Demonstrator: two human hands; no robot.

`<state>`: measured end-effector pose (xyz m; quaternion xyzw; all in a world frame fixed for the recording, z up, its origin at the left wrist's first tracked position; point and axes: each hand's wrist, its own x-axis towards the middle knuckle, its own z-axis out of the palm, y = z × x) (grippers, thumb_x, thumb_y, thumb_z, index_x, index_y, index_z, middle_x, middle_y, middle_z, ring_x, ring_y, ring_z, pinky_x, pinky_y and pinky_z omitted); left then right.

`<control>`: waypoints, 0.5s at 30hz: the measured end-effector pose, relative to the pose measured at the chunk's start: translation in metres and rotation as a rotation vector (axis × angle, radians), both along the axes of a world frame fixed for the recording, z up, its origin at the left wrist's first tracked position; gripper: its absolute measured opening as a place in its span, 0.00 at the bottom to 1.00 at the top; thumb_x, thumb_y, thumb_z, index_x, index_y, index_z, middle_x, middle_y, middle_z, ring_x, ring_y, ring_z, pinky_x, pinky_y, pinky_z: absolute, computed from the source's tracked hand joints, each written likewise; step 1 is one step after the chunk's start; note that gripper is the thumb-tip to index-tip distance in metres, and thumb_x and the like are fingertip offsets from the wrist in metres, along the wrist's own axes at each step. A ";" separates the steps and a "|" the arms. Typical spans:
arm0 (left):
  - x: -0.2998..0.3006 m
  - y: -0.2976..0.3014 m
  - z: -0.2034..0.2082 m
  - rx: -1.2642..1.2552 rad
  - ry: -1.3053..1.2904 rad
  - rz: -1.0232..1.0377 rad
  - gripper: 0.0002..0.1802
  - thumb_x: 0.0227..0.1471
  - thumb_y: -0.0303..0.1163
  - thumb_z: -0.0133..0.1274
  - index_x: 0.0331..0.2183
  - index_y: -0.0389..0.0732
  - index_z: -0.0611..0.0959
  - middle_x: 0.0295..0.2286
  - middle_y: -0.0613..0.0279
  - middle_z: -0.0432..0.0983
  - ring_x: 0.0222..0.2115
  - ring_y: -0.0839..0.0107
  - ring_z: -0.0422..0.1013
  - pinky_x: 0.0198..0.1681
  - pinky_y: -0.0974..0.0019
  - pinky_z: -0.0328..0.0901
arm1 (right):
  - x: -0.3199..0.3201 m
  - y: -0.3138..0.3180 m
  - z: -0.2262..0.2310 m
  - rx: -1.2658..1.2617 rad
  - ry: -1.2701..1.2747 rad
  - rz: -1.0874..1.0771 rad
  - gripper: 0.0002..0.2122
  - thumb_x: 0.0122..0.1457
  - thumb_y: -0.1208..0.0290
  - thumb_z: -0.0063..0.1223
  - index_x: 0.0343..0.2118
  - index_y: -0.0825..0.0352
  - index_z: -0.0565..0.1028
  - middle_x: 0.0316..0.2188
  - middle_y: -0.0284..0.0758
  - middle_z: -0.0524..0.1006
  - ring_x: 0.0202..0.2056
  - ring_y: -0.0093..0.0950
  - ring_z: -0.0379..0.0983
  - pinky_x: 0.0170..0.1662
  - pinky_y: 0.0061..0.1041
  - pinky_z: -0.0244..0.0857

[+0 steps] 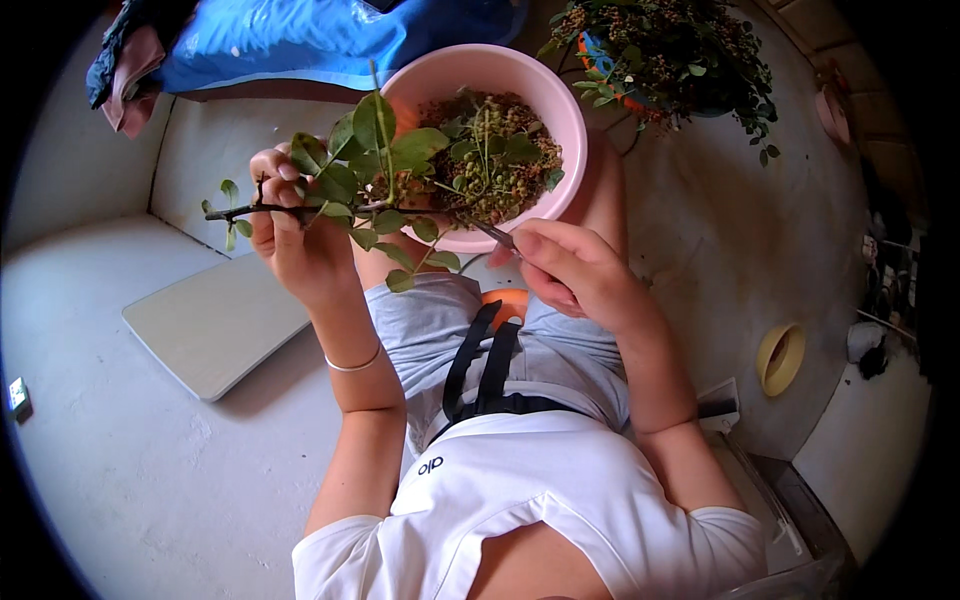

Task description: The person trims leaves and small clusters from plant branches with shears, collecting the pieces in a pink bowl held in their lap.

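My left hand (285, 225) is closed on a dark, thorny branch (240, 211) with green leaves, held roughly level. Its leafy end reaches across the near left rim of a pink basin (572, 140). Inside the basin lie small reddish-brown and green berries (500, 185) with leaves and stems among them. To the right, my right hand (575, 265) grips what look like scissors (495, 235); their dark blades point left at the branch's right end by the near rim. Fingers cover the handles, and I cannot tell whether the blades touch the stem.
Beyond the basin at right stands a heap of berry-laden branches (690, 60) in an orange and blue container. A blue cover (280, 45) lies over something at the far left. On the floor are a flat grey panel (220, 320) and a yellow bowl (780, 360).
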<state>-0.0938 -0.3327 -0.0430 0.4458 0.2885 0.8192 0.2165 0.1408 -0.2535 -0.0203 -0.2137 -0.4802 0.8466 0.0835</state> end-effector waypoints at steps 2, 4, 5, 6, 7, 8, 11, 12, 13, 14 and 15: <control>0.001 -0.001 -0.002 -0.015 0.009 0.044 0.10 0.53 0.34 0.48 0.31 0.36 0.73 0.38 0.59 0.60 0.45 0.64 0.59 0.52 0.57 0.55 | 0.000 0.000 -0.001 -0.016 -0.016 -0.003 0.17 0.63 0.60 0.37 0.38 0.73 0.70 0.10 0.21 0.58 0.11 0.08 0.47 0.13 0.10 0.41; 0.004 -0.002 -0.001 -0.030 0.017 0.089 0.10 0.53 0.34 0.48 0.30 0.35 0.73 0.38 0.59 0.60 0.45 0.64 0.58 0.52 0.56 0.56 | 0.000 0.000 -0.002 -0.020 -0.014 0.005 0.17 0.63 0.60 0.37 0.37 0.73 0.70 0.11 0.21 0.58 0.11 0.08 0.47 0.13 0.10 0.41; 0.006 -0.001 0.001 -0.045 -0.013 0.114 0.10 0.53 0.34 0.48 0.30 0.35 0.73 0.38 0.59 0.60 0.45 0.64 0.58 0.52 0.56 0.56 | 0.001 0.000 -0.002 -0.021 -0.014 0.005 0.17 0.63 0.60 0.37 0.37 0.73 0.70 0.11 0.21 0.58 0.11 0.08 0.47 0.13 0.10 0.41; 0.008 -0.001 0.001 -0.061 -0.044 0.138 0.10 0.53 0.34 0.48 0.30 0.35 0.73 0.37 0.59 0.60 0.45 0.64 0.58 0.52 0.56 0.56 | 0.001 0.000 -0.001 -0.025 -0.019 0.010 0.17 0.63 0.60 0.37 0.37 0.73 0.70 0.10 0.20 0.57 0.11 0.08 0.47 0.13 0.10 0.41; 0.007 -0.001 0.000 -0.061 -0.044 0.138 0.10 0.53 0.34 0.48 0.30 0.35 0.73 0.37 0.59 0.60 0.45 0.64 0.58 0.52 0.56 0.56 | 0.002 0.000 -0.001 -0.029 -0.025 0.015 0.17 0.63 0.60 0.37 0.37 0.73 0.70 0.10 0.20 0.57 0.11 0.08 0.47 0.13 0.10 0.41; 0.005 -0.001 -0.001 -0.046 -0.030 0.123 0.11 0.53 0.34 0.49 0.30 0.35 0.73 0.38 0.59 0.60 0.45 0.64 0.58 0.52 0.56 0.56 | 0.002 -0.001 -0.001 -0.029 -0.025 0.015 0.17 0.63 0.60 0.37 0.37 0.73 0.70 0.10 0.20 0.57 0.11 0.08 0.47 0.13 0.10 0.41; 0.004 -0.001 -0.001 -0.041 -0.022 0.109 0.11 0.53 0.35 0.50 0.29 0.35 0.73 0.38 0.59 0.60 0.45 0.64 0.58 0.52 0.56 0.56 | 0.003 -0.002 -0.003 -0.016 -0.011 0.016 0.17 0.63 0.60 0.37 0.37 0.73 0.70 0.10 0.20 0.57 0.11 0.08 0.47 0.13 0.10 0.41; 0.004 -0.001 -0.001 -0.050 -0.027 0.111 0.12 0.52 0.36 0.50 0.29 0.36 0.73 0.38 0.59 0.60 0.45 0.64 0.58 0.52 0.56 0.56 | 0.002 -0.002 -0.002 -0.007 -0.021 0.004 0.17 0.63 0.60 0.37 0.37 0.73 0.70 0.10 0.20 0.57 0.11 0.08 0.47 0.13 0.10 0.41; 0.004 -0.001 -0.001 -0.050 -0.027 0.110 0.12 0.52 0.36 0.50 0.29 0.36 0.73 0.38 0.59 0.60 0.45 0.64 0.58 0.52 0.56 0.56 | 0.001 -0.002 -0.001 0.002 -0.031 -0.008 0.17 0.63 0.60 0.37 0.37 0.72 0.70 0.10 0.20 0.57 0.11 0.08 0.47 0.13 0.10 0.41; 0.004 -0.001 0.000 -0.042 -0.015 0.089 0.12 0.52 0.36 0.50 0.29 0.35 0.73 0.38 0.59 0.60 0.45 0.64 0.58 0.52 0.56 0.55 | 0.001 -0.002 -0.001 0.002 -0.031 -0.008 0.17 0.63 0.60 0.37 0.37 0.72 0.70 0.10 0.20 0.57 0.11 0.08 0.47 0.13 0.10 0.41; 0.005 0.000 0.000 -0.034 -0.003 0.069 0.13 0.52 0.36 0.51 0.29 0.35 0.73 0.37 0.59 0.60 0.45 0.64 0.58 0.52 0.56 0.55 | 0.000 -0.001 -0.001 -0.007 -0.041 -0.009 0.17 0.63 0.60 0.37 0.37 0.72 0.70 0.10 0.21 0.57 0.10 0.08 0.47 0.13 0.10 0.41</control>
